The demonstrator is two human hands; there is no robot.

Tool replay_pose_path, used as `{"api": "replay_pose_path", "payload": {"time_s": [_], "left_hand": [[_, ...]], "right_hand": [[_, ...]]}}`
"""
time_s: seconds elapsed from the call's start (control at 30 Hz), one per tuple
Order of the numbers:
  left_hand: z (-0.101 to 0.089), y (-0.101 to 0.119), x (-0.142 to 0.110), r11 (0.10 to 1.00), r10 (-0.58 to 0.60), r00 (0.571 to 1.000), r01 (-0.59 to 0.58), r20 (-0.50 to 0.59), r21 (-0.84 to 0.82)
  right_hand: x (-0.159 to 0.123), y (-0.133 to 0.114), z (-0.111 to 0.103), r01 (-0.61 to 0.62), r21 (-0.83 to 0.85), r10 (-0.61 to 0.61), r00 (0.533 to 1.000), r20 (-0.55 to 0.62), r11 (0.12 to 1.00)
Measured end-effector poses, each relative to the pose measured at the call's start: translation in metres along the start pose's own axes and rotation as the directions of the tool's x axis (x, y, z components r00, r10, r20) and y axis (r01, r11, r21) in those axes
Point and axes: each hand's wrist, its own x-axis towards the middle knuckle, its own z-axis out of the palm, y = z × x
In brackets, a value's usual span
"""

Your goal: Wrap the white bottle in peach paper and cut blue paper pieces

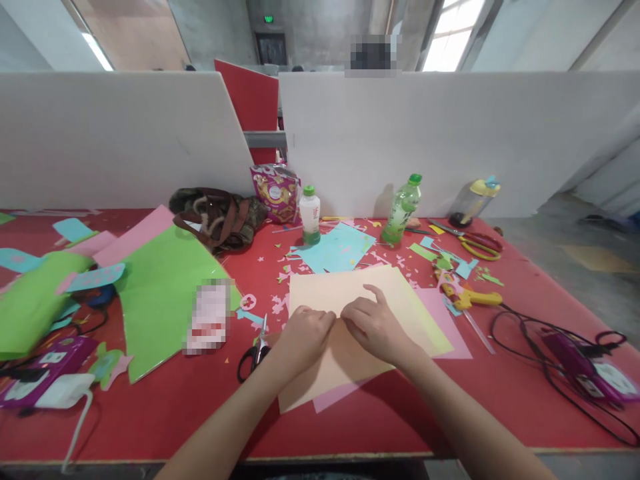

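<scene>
A red table (175, 420) spreads beneath a person's two bare hands, strewn with coloured paper in varying states of cutting. A large green sheet (165, 287) lies to the left, broad and apparently whole where it can be seen. At centre, directly under the hands, lies a cream sheet (320, 287), with a yellow sheet (440, 337) and a pink sheet (453, 330) showing from beneath its edges. No cut shows in the cream sheet's visible part, so work on it looks barely begun; the area under the hands is hidden.

Beyond it, light-blue paper (340, 248) lies flat with small bits scattered on top. The left hand (306, 333) is curled, its fingers drawn together; the right hand (373, 323) bends close beside it, most fingertips gathered and one finger lifted clear. Whether either pinches the paper or a small piece cannot be told.

A yellow glue gun (477, 297) rests to the right, out of hand. Black-handled scissors (261, 343) lie just left of the cream sheet, also unheld. Near them sits a pink flower-shaped cutout (248, 302), one piece evidently finished being cut, while pink scraps (280, 303), the smallest items, attest to cutting already done.
</scene>
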Motion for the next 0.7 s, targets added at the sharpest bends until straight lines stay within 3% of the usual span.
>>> {"api": "replay_pose_path", "payload": {"time_s": [0.17,0.47,0.7], "left_hand": [[0.003,0.008,0.005,1.0,0.001,0.999,0.0,-0.042,0.006],[-0.007,0.008,0.002,0.999,0.026,1.0,-0.026,-0.003,0.03],[-0.005,0.003,-0.005,0.998,0.038,0.999,-0.037,-0.036,0.041]], "right_hand": [[0.003,-0.003,0.002,-0.013,-0.028,0.012,0.998,-0.055,1.0],[0.003,0.002,-0.015,-0.081,0.025,0.081,0.997,0.006,0.996],[-0.006,0.016,-0.022,-0.122,0.061,0.123,0.992,-0.021,0.991]]}}
